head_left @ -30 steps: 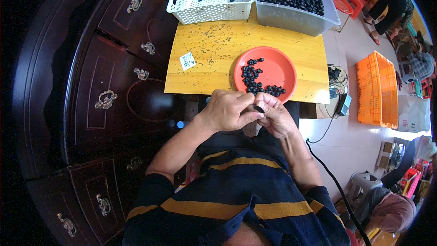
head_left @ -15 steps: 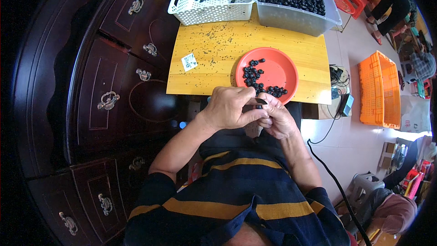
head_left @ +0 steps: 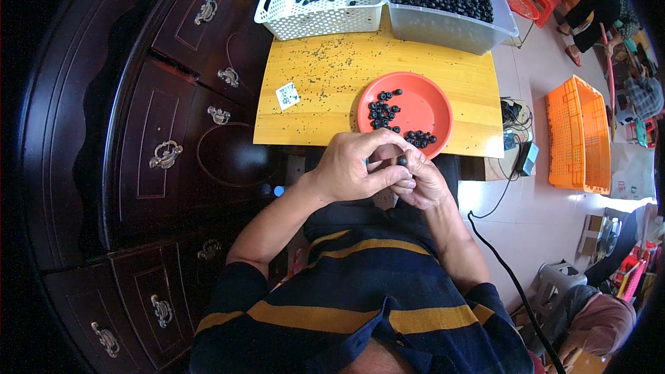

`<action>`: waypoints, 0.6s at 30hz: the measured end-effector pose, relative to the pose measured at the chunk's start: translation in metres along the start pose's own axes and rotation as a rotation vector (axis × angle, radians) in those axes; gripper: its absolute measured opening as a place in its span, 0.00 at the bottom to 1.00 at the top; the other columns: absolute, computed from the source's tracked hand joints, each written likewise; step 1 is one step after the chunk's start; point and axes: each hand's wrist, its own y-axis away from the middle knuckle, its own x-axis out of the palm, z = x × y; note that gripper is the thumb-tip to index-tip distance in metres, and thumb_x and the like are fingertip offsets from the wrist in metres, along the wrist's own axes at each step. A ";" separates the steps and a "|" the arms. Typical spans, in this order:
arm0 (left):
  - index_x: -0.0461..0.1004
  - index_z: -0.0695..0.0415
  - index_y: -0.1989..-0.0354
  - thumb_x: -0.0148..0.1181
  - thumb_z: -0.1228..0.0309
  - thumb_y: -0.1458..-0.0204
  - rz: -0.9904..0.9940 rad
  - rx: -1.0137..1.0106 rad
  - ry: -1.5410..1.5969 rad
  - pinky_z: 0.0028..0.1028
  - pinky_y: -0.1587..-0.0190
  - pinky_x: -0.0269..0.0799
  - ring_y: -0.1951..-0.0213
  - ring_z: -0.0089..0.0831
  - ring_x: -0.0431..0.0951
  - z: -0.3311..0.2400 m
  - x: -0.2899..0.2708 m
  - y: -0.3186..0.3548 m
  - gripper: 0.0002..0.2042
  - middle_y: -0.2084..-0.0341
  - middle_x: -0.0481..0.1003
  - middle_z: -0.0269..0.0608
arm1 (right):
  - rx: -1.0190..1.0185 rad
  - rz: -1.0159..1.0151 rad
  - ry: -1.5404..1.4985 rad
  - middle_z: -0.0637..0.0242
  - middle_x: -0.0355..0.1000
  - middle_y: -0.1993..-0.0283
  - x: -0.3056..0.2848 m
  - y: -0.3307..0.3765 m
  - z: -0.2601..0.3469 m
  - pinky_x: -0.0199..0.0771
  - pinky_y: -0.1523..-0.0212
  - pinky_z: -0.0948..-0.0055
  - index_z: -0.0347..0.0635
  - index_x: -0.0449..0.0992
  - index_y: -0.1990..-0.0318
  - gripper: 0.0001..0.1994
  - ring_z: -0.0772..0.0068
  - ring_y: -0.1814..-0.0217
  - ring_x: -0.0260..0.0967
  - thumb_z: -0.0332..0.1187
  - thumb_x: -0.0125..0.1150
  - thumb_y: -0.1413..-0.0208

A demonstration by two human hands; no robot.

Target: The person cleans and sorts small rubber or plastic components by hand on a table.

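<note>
Just over the near edge of the table, my two hands meet with their fingertips together. The right hand [head_left: 424, 183] is closed, pinching a small round black piece [head_left: 402, 161] like the ring-shaped ones in the bowl. My left hand [head_left: 352, 166] is curled up against it, its thumb reaching across to the right fingers. What the left fingers grip, if anything, is hidden in the palm. Right behind the hands sits a round red plastic bowl [head_left: 435, 100] on the table. Black ring-shaped pieces [head_left: 382, 112] lie along its left side and near rim.
A white perforated basket [head_left: 318, 22] with a few black pieces and a clear tub [head_left: 454, 34] heaped with them stand at the back. Dark crumbs and a white paper square [head_left: 287, 96] lie on the yellow table [head_left: 478, 97]. Dark drawers [head_left: 149, 138] stand left, an orange crate [head_left: 575, 135] right.
A thin dark curved strip between my fingertips no longer shows, and the round black piece is now more exposed. My hands stay in nearly the same place.
</note>
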 end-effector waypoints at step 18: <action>0.77 0.58 0.59 0.64 0.74 0.41 0.044 -0.400 0.721 0.16 0.75 0.58 0.78 0.08 0.64 0.007 0.015 0.000 0.05 0.81 0.69 0.21 | -0.093 -0.075 0.107 0.81 0.59 0.76 -0.001 -0.001 0.007 0.48 0.80 0.87 0.49 0.71 0.59 0.15 0.90 0.79 0.50 0.49 0.63 0.37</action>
